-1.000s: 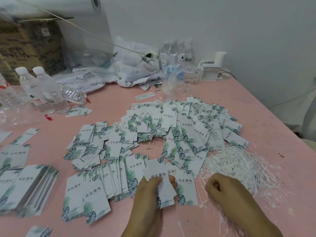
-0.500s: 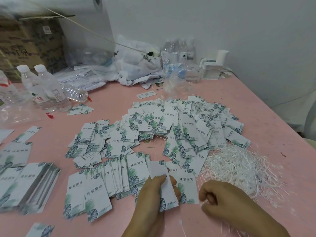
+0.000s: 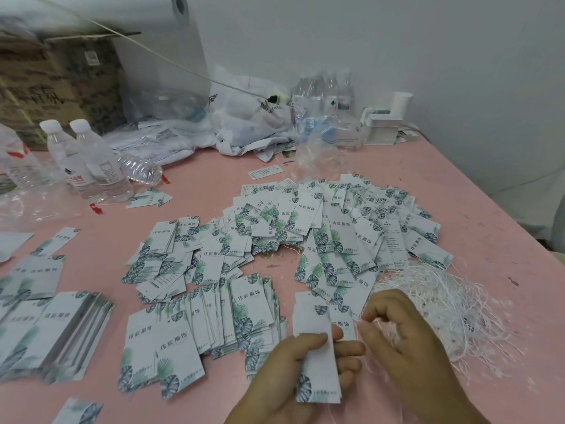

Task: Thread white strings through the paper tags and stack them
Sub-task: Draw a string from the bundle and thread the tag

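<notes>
The left hand (image 3: 293, 371) pinches a tag (image 3: 318, 353) between thumb and curled fingers, holding it upright above the pink tabletop (image 3: 489, 209). Just right of the tag, the right hand (image 3: 406, 341) has its fingers curled, pinching a thin white string (image 3: 368, 362) near the tag's edge. The string pile (image 3: 443, 301) lies right of the tag; a fanned tag stack (image 3: 214, 325) lies left of it, and loose tags (image 3: 321, 234) are scattered beyond.

One white paper tag (image 3: 318, 359) with a dark leaf print at its lower corner stands upright above the pink table. Leaf-printed tags (image 3: 308, 237) lie scattered in a broad heap behind it, a fanned row of tags (image 3: 220, 319) to its left. Tangled white strings (image 3: 443, 310) lie piled to the right.
</notes>
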The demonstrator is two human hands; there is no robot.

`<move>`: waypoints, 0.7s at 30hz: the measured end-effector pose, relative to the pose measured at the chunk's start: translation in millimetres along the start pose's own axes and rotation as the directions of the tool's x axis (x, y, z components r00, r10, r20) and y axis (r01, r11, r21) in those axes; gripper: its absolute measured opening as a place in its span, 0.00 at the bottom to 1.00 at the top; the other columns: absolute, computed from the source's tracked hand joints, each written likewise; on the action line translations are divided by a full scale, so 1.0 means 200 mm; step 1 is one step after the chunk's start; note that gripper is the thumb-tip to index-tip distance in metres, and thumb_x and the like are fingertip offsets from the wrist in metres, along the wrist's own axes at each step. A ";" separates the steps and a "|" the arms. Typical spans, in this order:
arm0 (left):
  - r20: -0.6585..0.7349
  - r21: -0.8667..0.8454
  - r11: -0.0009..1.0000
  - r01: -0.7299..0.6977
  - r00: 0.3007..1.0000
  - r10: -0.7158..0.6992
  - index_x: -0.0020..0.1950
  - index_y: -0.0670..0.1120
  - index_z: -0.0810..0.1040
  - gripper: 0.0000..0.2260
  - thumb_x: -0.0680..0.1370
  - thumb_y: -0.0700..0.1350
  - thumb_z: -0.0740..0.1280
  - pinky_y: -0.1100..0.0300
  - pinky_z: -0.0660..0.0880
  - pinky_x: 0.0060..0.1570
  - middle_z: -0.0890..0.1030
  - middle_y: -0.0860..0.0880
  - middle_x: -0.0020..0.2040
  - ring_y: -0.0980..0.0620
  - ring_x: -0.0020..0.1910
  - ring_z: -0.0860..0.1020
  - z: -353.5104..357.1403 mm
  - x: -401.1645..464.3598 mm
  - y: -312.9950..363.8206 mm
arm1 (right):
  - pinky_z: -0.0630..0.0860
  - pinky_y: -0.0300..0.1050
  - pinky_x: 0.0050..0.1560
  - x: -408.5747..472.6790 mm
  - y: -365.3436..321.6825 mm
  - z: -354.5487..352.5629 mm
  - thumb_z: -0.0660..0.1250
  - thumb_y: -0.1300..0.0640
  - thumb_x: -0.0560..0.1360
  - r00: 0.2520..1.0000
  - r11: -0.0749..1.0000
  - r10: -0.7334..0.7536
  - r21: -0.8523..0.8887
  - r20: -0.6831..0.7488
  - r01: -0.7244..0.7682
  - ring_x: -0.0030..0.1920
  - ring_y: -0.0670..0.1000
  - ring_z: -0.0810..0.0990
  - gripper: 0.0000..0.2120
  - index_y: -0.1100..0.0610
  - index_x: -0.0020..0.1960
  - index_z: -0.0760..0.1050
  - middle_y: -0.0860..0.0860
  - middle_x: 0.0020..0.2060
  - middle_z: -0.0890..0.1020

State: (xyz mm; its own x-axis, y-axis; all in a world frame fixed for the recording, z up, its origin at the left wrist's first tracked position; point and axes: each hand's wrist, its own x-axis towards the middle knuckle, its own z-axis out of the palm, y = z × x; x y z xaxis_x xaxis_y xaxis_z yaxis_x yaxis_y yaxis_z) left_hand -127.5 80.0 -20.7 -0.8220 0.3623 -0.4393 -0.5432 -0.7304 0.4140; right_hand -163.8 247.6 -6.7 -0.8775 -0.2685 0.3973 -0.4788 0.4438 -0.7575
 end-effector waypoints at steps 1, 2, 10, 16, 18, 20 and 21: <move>0.032 -0.024 1.000 0.015 0.999 -0.014 0.49 0.32 0.80 0.12 0.67 0.30 0.70 0.53 0.79 0.34 0.80 0.31 0.45 0.40 0.36 0.80 0.00 0.00 0.00 | 0.69 0.29 0.48 -0.01 -0.01 0.03 0.64 0.50 0.73 1.000 1.000 -0.020 0.016 0.023 0.020 0.51 0.47 0.76 0.03 0.43 0.42 0.72 0.43 0.46 0.75; 0.053 -0.042 0.999 0.018 0.998 -0.015 0.50 0.33 0.80 0.13 0.66 0.32 0.73 0.52 0.79 0.35 0.80 0.33 0.45 0.40 0.37 0.79 0.00 0.00 0.00 | 0.69 0.28 0.49 -0.02 -0.02 0.06 0.64 0.50 0.72 0.999 0.999 -0.025 0.041 0.046 0.023 0.53 0.48 0.76 0.02 0.42 0.43 0.72 0.42 0.49 0.74; 0.149 -0.319 0.945 -0.071 0.981 0.124 0.50 0.34 0.83 0.24 0.55 0.26 0.80 0.53 0.79 0.29 0.81 0.37 0.45 0.43 0.33 0.79 -0.03 -0.01 0.05 | 0.67 0.27 0.56 -0.02 -0.01 0.07 0.66 0.46 0.69 0.988 0.982 0.051 0.172 0.149 -0.077 0.60 0.45 0.76 0.02 0.42 0.41 0.75 0.41 0.55 0.76; 0.175 -0.480 0.867 -0.130 0.955 0.240 0.53 0.36 0.83 0.25 0.57 0.24 0.78 0.53 0.78 0.30 0.81 0.40 0.47 0.46 0.33 0.78 -0.08 -0.02 0.09 | 0.74 0.37 0.43 0.00 0.06 0.04 0.70 0.51 0.66 0.942 0.773 0.249 0.539 0.226 -0.333 0.43 0.43 0.79 0.06 0.52 0.37 0.76 0.49 0.52 0.82; 0.161 -0.506 0.850 -0.145 0.953 0.258 0.53 0.36 0.83 0.27 0.56 0.23 0.78 0.54 0.79 0.31 0.81 0.41 0.46 0.47 0.33 0.78 -0.09 -0.02 0.10 | 0.77 0.40 0.43 0.01 0.09 0.04 0.72 0.57 0.65 0.915 0.557 0.329 0.733 0.235 -0.389 0.43 0.48 0.80 0.04 0.54 0.36 0.77 0.54 0.50 0.82; 0.106 -0.498 0.849 -0.177 0.959 0.262 0.52 0.36 0.83 0.28 0.53 0.23 0.79 0.54 0.80 0.31 0.80 0.41 0.45 0.47 0.32 0.79 -0.09 -0.02 0.11 | 0.80 0.43 0.46 0.03 0.10 0.02 0.71 0.58 0.66 0.902 0.310 0.360 0.882 0.237 -0.356 0.46 0.52 0.82 0.02 0.56 0.38 0.79 0.57 0.48 0.82; 0.063 -0.477 0.856 -0.199 0.964 0.259 0.51 0.36 0.83 0.28 0.52 0.23 0.80 0.54 0.80 0.30 0.81 0.41 0.44 0.47 0.32 0.79 -0.09 -0.02 0.11 | 0.81 0.45 0.48 0.04 0.10 0.01 0.70 0.58 0.68 0.901 0.217 0.368 0.920 0.232 -0.325 0.47 0.53 0.82 0.02 0.56 0.40 0.79 0.57 0.48 0.82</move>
State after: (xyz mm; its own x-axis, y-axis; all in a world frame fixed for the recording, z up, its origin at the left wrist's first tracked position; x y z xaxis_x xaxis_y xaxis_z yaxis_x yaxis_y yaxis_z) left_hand -133.6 52.4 -24.4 -0.9439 0.1966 -0.2654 -0.2200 -0.9736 0.0614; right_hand -180.3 253.1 -20.7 -0.9601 -0.2765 -0.0409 0.2065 -0.6031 -0.7705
